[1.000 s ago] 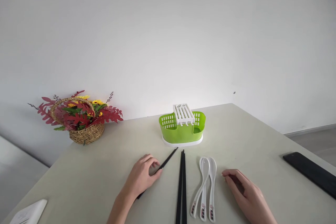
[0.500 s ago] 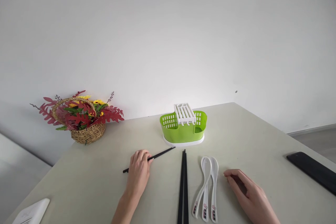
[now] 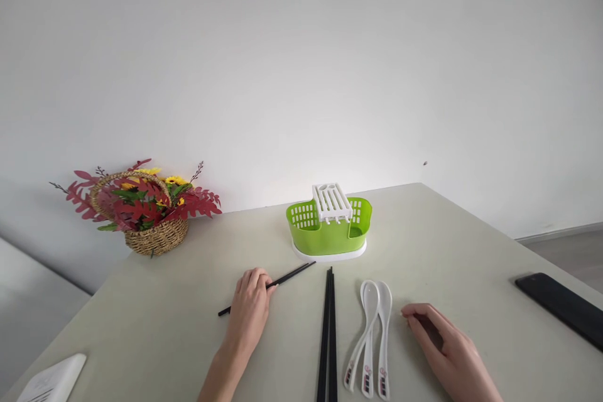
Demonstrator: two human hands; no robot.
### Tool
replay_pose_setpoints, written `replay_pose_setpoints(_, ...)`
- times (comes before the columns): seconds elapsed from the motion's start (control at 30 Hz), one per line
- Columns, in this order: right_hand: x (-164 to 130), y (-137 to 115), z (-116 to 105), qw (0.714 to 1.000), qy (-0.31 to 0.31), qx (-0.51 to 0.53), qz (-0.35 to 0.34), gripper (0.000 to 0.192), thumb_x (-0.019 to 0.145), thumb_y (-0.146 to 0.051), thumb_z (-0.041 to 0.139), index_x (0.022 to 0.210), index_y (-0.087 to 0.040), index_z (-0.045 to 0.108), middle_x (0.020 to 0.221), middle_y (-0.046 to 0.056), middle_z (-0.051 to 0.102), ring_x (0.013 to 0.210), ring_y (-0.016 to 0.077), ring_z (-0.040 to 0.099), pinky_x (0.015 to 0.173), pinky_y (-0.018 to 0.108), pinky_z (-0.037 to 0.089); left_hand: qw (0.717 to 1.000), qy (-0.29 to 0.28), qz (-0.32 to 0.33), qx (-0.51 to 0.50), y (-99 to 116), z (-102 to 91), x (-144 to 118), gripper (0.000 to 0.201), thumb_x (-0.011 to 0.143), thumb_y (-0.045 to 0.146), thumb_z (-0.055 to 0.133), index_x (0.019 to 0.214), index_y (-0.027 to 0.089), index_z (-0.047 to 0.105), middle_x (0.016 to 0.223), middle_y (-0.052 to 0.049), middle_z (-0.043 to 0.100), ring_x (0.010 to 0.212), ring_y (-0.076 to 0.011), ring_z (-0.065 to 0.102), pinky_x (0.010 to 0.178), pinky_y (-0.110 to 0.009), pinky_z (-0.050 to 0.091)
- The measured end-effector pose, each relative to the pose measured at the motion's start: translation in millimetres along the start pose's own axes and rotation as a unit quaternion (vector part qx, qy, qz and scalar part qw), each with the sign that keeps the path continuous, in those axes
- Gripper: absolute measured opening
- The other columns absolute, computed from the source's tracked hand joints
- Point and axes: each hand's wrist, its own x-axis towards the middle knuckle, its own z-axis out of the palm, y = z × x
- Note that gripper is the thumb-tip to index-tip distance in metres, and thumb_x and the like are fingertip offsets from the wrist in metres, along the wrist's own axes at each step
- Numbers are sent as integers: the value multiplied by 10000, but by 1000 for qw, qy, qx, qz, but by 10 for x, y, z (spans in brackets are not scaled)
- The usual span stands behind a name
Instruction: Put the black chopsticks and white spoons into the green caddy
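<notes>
My left hand (image 3: 249, 314) lies over a pair of black chopsticks (image 3: 292, 274) that slant across the table, its fingers curled on them. To its right, a bundle of black chopsticks (image 3: 328, 333) lies pointing away from me. Three white spoons (image 3: 372, 339) lie beside that bundle. My right hand (image 3: 447, 352) rests on the table just right of the spoons, fingers loosely curled, holding nothing. Behind the chopsticks stands a green cutlery holder (image 3: 330, 233) with a white slotted rack on top.
A wicker basket of red and yellow flowers (image 3: 141, 210) stands at the back left by the wall. A black phone (image 3: 560, 308) lies near the table's right edge. A white object (image 3: 51, 380) sits at the near left corner.
My left hand turned the slanted chopsticks from a steep diagonal to a flatter angle, their near end now sticking out to the left of the hand. My right hand stayed put.
</notes>
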Motion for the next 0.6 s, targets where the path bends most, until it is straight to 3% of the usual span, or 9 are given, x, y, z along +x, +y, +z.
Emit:
replay_pose_setpoints(0.33, 15, 14, 10, 1000, 8, 3, -4, 299, 909, -528, 548, 995, -298, 719, 1049, 22, 782, 843, 196, 739, 638, 233, 564, 999, -27, 25, -23, 143, -18, 5, 174, 1052, 261, 424, 952, 225, 562, 989, -47, 637, 878, -219, 635, 809, -375, 502)
replay_pose_setpoints(0.47, 7, 11, 0, 1000, 4, -4, -4, 311, 913, -527, 538, 1000, -293, 723, 1083, 35, 779, 885, 210, 744, 643, 240, 567, 997, -16, 1, -70, 182, -37, 5, 174, 1066, 306, 389, 1026, 240, 545, 1036, -47, 666, 860, -203, 659, 762, -343, 506)
replay_pose_setpoints(0.6, -5, 17, -7, 1000, 3, -8, -2, 314, 923, -523, 526, 1005, -288, 719, 1091, 45, 774, 886, 215, 742, 642, 246, 566, 984, -7, -52, -170, 243, -82, 21, 162, 1059, 361, 410, 1057, 257, 534, 928, -18, 713, 823, -199, 673, 747, -334, 515)
